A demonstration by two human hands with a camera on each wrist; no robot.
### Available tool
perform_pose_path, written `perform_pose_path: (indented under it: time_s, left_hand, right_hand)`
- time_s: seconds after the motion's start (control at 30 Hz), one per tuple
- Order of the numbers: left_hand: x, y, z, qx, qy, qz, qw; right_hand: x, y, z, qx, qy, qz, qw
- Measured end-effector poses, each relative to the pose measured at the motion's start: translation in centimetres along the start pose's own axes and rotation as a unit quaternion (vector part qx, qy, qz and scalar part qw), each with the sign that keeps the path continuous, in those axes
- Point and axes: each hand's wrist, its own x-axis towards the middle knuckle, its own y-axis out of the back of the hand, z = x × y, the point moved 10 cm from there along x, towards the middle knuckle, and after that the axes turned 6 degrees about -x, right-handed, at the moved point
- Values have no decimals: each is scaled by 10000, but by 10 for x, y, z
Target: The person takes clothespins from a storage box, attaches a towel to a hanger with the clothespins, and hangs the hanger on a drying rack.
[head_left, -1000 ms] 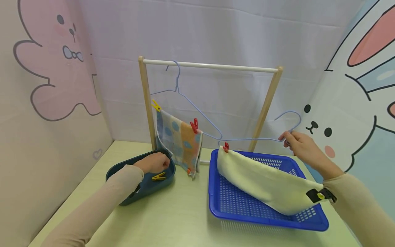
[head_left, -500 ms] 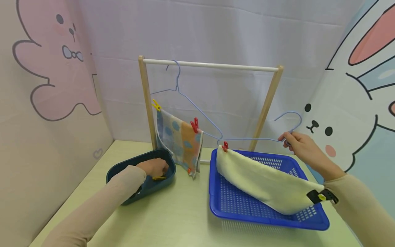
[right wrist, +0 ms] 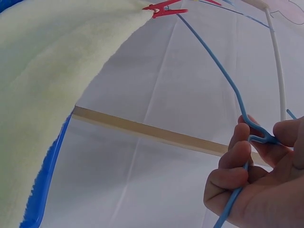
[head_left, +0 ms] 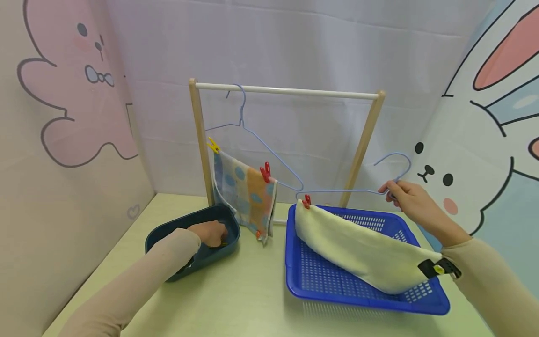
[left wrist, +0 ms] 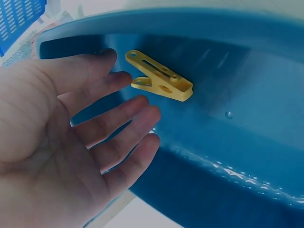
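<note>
My left hand (head_left: 212, 233) is down inside the dark teal basin (head_left: 168, 226). In the left wrist view its fingers are loosely bent, and the tips of the thumb and index finger lie beside a yellow clothespin (left wrist: 161, 78) on the basin floor. Whether they touch it I cannot tell. My right hand (head_left: 406, 199) grips a blue wire hanger (head_left: 337, 190) at the neck below its hook. From the hanger's left end a pale yellow towel (head_left: 358, 248) hangs by a red clothespin (head_left: 307, 201), drooping over the blue perforated basket (head_left: 324, 298).
Behind stands a drying rack with a white bar (head_left: 294, 91) and wooden posts (head_left: 364, 145). Another blue hanger (head_left: 269, 147) hangs there, bearing a patterned cloth (head_left: 244, 187) held by yellow (head_left: 214, 145) and red (head_left: 265, 172) clothespins. The cloth's lower edge falls between basin and basket.
My left hand has gone lower into the basin, toward its near side, and now mostly covers the yellow clothespin in the head view. The right hand and towel stay put.
</note>
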Motion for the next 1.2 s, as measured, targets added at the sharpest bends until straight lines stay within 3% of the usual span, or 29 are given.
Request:
perform_pose_path:
  time_s: [0.27, 0.67, 1.0, 1.2]
  left_hand:
    - [-5, 1, 4, 87, 55, -48, 9999]
    - [0, -7, 0, 78, 120, -280, 9995]
    - [4, -5, -9, 96, 211, -182, 9996]
    - [5, 1, -8, 224, 200, 51, 9995]
  right_hand:
    - [0, 3, -1, 334, 67, 6, 9994]
    - [-1, -1, -6, 1205, 85, -311, 9922]
    - [2, -6, -9, 1413, 46, -484, 9888]
    - [0, -12, -5, 1576, -140, -685, 9850]
